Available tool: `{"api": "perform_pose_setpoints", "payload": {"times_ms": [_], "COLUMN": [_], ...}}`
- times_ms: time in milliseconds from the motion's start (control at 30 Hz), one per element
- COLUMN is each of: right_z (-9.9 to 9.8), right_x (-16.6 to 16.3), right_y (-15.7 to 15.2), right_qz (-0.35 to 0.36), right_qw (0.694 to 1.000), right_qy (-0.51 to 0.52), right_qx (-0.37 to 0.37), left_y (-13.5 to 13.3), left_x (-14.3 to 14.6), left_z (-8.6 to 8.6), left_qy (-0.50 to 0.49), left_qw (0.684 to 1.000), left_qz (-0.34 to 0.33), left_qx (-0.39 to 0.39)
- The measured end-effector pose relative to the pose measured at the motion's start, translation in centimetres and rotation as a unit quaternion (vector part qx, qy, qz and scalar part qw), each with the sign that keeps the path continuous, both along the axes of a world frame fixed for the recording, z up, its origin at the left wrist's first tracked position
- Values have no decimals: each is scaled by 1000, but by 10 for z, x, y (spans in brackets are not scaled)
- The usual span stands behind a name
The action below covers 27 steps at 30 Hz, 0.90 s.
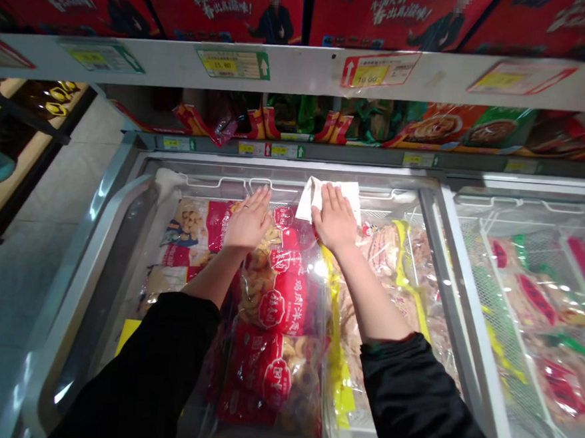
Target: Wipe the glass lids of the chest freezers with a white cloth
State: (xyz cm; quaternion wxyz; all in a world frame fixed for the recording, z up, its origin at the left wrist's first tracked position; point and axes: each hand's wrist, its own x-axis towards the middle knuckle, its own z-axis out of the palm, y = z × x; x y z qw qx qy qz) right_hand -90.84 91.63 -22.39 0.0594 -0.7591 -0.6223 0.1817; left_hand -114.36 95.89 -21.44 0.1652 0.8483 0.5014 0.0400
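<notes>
The white cloth lies flat on the glass lid of a big freezer, up at the far end of the lid, close to the back edge. Its long side seems to run from left to right, along that back edge, and one corner sticks out to the left. The right hand lies on top of the cloth with its fingers straight, close together and pointing away from the person, so it does not grip the cloth, it just lies flat on it. The hand hides the middle of the cloth, so only the left part and a bit at the top right can be seen, and its full shape is hard to tell. The cloth looks plain white, soft and folded. The left hand lies flat on the glass just beside it, fingers straight and together too, with a ring on one finger. Under the glass are red food bags and a bag with a yellow edge, a bit blurry behind shiny spots of light. Both black sleeves are cut off at the bottom. Above the freezer a shelf with price tags holds more packs, too dark to make out.
</notes>
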Motion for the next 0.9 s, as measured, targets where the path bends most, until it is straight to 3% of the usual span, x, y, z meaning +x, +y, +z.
{"api": "perform_pose_setpoints", "payload": {"times_ms": [200, 433, 567, 700, 900], "right_z": [4, 7, 2, -1, 12], "right_x": [-26, -14, -5, -12, -31], "right_y": [-29, 6, 10, -11, -28], "right_qz": [36, 110, 85, 41, 87], "right_qw": [999, 994, 996, 999, 996], "right_qy": [-5, 4, 11, 17, 3], "right_qx": [5, -11, -1, 14, -8], "left_y": [0, 0, 1, 0, -1], "left_x": [2, 3, 1, 0, 2], "left_z": [0, 3, 1, 0, 2], "left_qy": [-3, 5, 1, -7, -9], "left_qw": [1000, 1000, 1000, 1000, 1000], "left_qz": [4, 8, 9, 12, 15], "left_qx": [-1, -6, -4, -8, -10]}}
